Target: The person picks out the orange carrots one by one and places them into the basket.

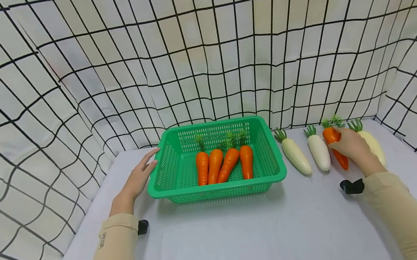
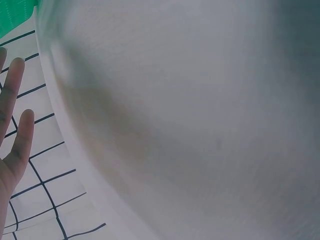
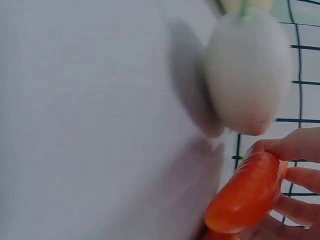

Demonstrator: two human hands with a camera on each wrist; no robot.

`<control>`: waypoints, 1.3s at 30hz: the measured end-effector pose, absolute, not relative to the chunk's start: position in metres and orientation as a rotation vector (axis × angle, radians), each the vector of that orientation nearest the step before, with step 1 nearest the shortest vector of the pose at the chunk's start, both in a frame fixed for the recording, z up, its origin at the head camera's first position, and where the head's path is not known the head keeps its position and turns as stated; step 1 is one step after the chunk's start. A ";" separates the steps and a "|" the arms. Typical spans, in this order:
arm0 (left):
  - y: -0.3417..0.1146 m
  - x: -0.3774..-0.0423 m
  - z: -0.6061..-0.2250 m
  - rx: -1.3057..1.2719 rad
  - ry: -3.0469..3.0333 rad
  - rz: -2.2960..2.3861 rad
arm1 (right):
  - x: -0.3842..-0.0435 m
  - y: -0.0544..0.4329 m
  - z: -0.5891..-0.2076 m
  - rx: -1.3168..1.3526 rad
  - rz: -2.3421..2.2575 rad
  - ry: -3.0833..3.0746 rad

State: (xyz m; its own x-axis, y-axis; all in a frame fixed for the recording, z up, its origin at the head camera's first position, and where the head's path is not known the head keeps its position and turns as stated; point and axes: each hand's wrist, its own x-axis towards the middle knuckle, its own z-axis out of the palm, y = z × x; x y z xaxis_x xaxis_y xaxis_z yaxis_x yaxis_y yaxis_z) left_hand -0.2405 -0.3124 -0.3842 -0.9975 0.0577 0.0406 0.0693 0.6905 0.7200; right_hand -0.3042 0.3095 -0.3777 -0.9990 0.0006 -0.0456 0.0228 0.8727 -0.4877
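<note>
My right hand (image 1: 353, 147) grips an orange carrot (image 1: 331, 135) near its leafy top, at the right of the head view. In the right wrist view, thumb and fingers hold the carrot (image 3: 247, 192) by its sides, and a bit more orange shows right under it. A white radish (image 1: 319, 153) lies just left of this hand, and a yellowish radish (image 1: 374, 145) lies partly hidden behind it. My left hand (image 1: 136, 181), fingers extended, is at the left rim of a green plastic basket (image 1: 218, 189). Several carrots (image 1: 246, 162) lie side by side in the basket, leafy tops away from me.
Another pale radish (image 1: 296, 157) lies beside the basket's right side. All stand on a white-covered table (image 1: 226, 237). A black grid net (image 1: 219, 45) over white sheeting rises behind the table and along both sides.
</note>
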 end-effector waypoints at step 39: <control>-0.312 -0.240 -0.383 -0.113 -2.886 -1.208 | -0.285 0.227 -0.298 -0.358 -1.568 2.639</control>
